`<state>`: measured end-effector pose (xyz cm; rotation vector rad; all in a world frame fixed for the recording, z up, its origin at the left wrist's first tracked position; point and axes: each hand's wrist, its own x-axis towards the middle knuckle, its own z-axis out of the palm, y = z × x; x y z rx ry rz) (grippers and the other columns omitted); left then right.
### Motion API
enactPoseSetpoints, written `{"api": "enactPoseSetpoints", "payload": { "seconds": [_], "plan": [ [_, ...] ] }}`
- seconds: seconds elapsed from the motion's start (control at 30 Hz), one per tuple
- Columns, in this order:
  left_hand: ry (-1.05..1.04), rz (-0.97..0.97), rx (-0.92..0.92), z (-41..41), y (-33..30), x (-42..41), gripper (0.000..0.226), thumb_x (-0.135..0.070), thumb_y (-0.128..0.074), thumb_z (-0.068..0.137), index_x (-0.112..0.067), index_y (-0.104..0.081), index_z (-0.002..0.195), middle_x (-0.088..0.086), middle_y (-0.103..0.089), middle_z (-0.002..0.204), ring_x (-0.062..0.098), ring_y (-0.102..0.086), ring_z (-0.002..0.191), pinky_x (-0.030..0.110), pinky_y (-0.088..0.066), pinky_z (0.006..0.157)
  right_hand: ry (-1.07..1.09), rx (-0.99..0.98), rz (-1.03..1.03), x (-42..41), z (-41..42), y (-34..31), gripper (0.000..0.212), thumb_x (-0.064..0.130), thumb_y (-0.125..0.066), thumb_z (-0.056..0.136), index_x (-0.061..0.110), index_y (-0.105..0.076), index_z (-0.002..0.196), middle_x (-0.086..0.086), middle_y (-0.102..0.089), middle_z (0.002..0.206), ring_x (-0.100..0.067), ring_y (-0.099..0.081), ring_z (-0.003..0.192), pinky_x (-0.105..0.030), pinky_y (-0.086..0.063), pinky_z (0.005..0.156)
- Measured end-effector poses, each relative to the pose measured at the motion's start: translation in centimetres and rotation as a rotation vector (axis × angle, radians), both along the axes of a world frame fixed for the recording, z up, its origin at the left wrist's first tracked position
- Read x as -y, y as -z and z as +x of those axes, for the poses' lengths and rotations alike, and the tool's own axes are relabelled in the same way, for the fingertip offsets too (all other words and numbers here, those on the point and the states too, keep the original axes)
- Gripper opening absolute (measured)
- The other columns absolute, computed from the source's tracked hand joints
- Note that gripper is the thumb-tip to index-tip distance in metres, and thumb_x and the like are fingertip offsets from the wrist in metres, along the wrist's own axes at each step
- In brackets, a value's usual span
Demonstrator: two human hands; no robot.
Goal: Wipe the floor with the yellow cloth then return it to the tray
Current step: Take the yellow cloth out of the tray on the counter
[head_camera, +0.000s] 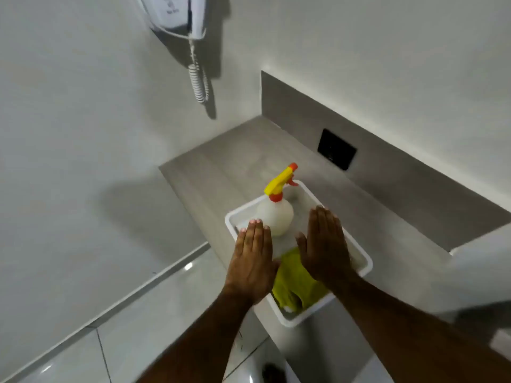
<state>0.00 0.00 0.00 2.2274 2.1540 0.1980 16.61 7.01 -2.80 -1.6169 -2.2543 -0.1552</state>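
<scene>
the yellow cloth (293, 283) lies crumpled in the near end of the white tray (366, 265), its folds bunched and soft-looking, a bright lime-yellow against the pale tray bottom. part of it is covered by the two hands held above it. the tray is a shallow rectangular plastic box with rounded corners and a thick rim, sitting on a grey, matte, wood-grained ledge (210, 172), its near corner at the ledge's edge.

the left hand (253, 261) is flat, palm down, fingers straight and pressed together, holding nothing, over the tray's left rim. the right hand (325, 244) is likewise flat with fingers together and thumb out, gripping nothing, over the middle of the tray and the cloth's far edge.

a spray bottle (275, 217) with a rounded translucent white body and a yellow and orange trigger head stands upright in the far half of the tray, just beyond the fingertips. a black plate (336, 149) is set in the grey upstand behind. a white wall phone (177, 12) with a coiled cord hangs on the wall. glossy pale floor tiles (154, 333) lie below left.
</scene>
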Motion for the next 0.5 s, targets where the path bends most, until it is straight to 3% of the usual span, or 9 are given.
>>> {"api": "enactPoseSetpoints", "payload": {
  "seconds": [0.07,0.1,0.17,0.3,0.4,0.5],
  "plan": [
    [0.051,0.004,0.074,1.0,0.9,-0.6,0.055,-0.040,-0.045,0.092,0.001,-0.056,0.127,0.024,-0.064,0.123,0.043,-0.059,0.114,0.050,-0.047,0.098,0.102,0.076,-0.075,0.0,0.6,0.5,0.045,0.029,-0.048,0.094,-0.004,-0.057,0.123,-0.025,-0.065,0.114,-0.042,-0.061,0.103,-0.050,-0.050,0.091],
    [0.054,-0.006,0.130,1.4,1.3,-0.8,0.047,-0.042,-0.040,0.093,-0.006,-0.059,0.117,0.018,-0.069,0.110,0.040,-0.064,0.102,0.044,-0.051,0.086,0.162,0.102,-0.130,0.1,1.1,0.8,0.036,0.025,-0.045,0.091,0.000,-0.059,0.113,-0.021,-0.066,0.102,-0.039,-0.061,0.091,-0.048,-0.050,0.083],
    [-0.003,-0.096,0.167,2.3,1.9,-1.6,0.039,-0.047,-0.036,0.091,-0.015,-0.057,0.101,0.009,-0.068,0.097,0.034,-0.066,0.089,0.037,-0.048,0.069,0.259,0.174,-0.237,0.5,1.8,1.4,0.022,0.018,-0.045,0.086,0.005,-0.059,0.095,-0.016,-0.064,0.086,-0.035,-0.060,0.077,-0.044,-0.049,0.072],
    [-0.053,-0.282,0.049,3.4,3.4,-3.1,0.052,-0.057,-0.046,0.082,-0.014,-0.055,0.110,0.012,-0.060,0.112,0.034,-0.059,0.102,0.042,-0.050,0.076,0.395,0.173,-0.393,0.4,1.9,1.1,0.012,0.018,-0.062,0.079,0.007,-0.064,0.074,-0.015,-0.066,0.068,-0.034,-0.064,0.061,-0.039,-0.054,0.057],
    [-0.072,-0.338,0.149,3.6,4.3,-3.8,0.047,-0.055,-0.054,0.081,-0.017,-0.053,0.108,0.009,-0.061,0.112,0.032,-0.061,0.102,0.041,-0.050,0.076,0.445,0.130,-0.544,-0.4,0.3,0.3,0.013,0.020,-0.073,0.070,0.007,-0.069,0.070,-0.014,-0.070,0.070,-0.034,-0.069,0.064,-0.041,-0.059,0.059],
    [-0.094,-0.384,0.278,3.3,4.4,-4.3,0.039,-0.050,-0.058,0.080,-0.017,-0.056,0.103,0.008,-0.064,0.110,0.030,-0.061,0.101,0.034,-0.046,0.073,0.494,0.067,-0.630,-1.5,0.3,0.3,0.011,0.021,-0.066,0.080,0.011,-0.069,0.083,-0.012,-0.073,0.088,-0.033,-0.070,0.083,-0.033,-0.055,0.062]
  ]
}}
